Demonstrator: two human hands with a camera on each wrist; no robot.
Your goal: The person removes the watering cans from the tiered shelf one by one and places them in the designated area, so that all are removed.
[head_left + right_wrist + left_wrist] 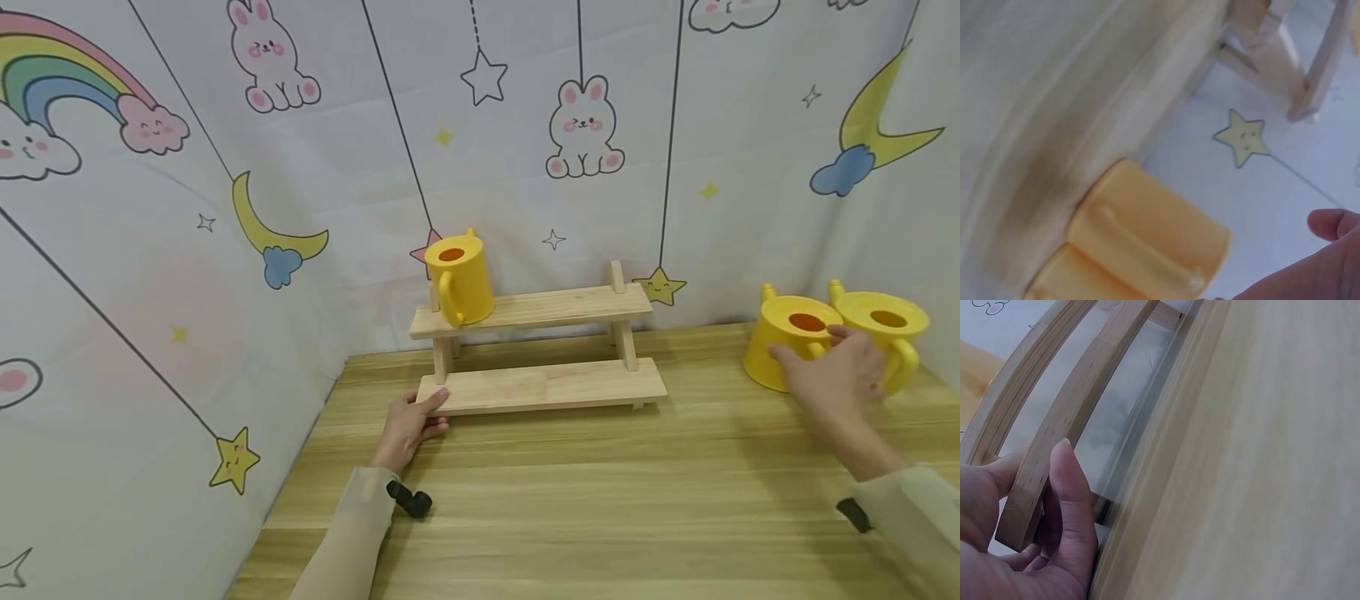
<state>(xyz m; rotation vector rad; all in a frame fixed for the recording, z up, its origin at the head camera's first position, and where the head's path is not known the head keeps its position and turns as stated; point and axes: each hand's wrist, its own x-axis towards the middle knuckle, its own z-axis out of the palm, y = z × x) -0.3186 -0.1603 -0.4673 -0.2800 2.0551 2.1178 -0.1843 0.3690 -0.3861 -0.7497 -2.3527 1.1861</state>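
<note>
A two-tier wooden shelf stands at the back of the table. My left hand grips the left end of its lower board; in the left wrist view the thumb and fingers close round the board's end. One yellow watering can sits on the upper tier at the left, its handle facing me. Two more stand together at the right, a nearer yellow watering can and a farther yellow watering can. Over their handles, my right hand reaches with fingers spread; contact is unclear.
A wood-grain table carries everything. Behind it hangs a white cloth printed with rabbits, stars and moons, which also runs along the left side. Dark small devices sit at both cuffs, one black clip on the left.
</note>
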